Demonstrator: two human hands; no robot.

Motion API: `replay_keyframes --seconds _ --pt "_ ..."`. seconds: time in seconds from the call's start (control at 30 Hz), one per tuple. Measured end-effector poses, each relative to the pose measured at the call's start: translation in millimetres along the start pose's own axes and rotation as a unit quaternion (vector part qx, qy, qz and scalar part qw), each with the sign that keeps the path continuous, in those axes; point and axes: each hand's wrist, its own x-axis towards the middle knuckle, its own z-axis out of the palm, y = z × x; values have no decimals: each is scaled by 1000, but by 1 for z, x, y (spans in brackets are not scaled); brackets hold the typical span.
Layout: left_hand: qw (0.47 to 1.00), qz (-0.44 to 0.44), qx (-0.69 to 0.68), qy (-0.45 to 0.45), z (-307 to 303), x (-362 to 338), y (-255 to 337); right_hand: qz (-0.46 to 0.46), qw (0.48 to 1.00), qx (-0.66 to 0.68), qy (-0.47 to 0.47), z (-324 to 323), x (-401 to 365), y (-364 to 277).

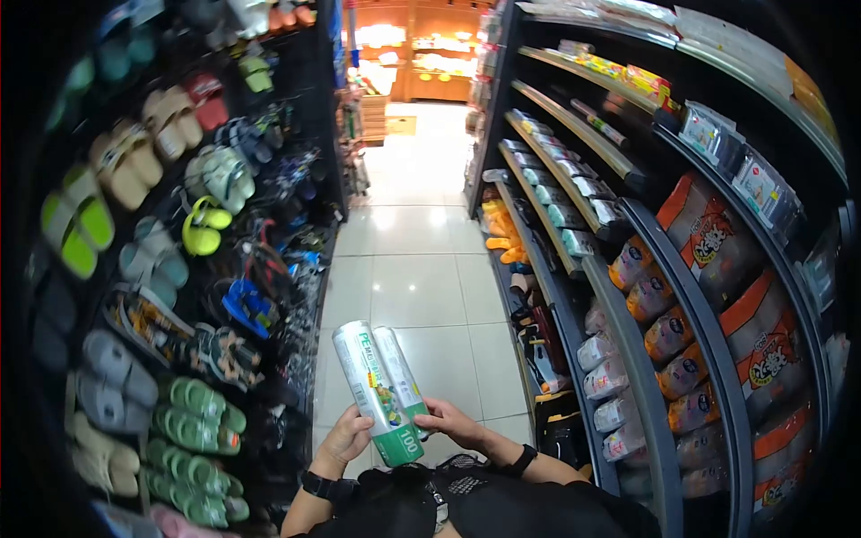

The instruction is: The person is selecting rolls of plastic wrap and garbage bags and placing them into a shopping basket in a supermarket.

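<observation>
Two silver-and-green cylindrical packaged rolls (pixel 377 386) held tilted, near and central in the tiled aisle (pixel 417 287).
The left hand (pixel 345 438) and right hand (pixel 451 421) both clasp their lower ends (labels facing up); keeping both hands low and snug probably stops the pair sliding apart.

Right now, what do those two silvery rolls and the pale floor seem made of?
The two silvery cylindrical rolls: probably plastic film wrapping, glossy, since light streaks along them. The pale floor: likely glazed ceramic tile, given grout lines and mirror-like reflections.
</observation>
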Motion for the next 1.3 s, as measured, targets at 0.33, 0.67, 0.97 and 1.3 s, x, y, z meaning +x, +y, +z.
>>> replay_keyframes --seconds 0.33,0.67,0.97,1.3 --pt "987 -129 96 -23 -45 302 62 -14 989 -3 148 -232 108 -72" --pt "992 -69 100 -17 -41 555 160 -22 990 -78 113 -428 268 -271" --pt "975 -32 209 -76 -59 804 257 -30 968 -203 142 -593 407 -437" --pt "946 -32 221 -236 -1 1107 387 28 903 -308 297 -749 486 -671"
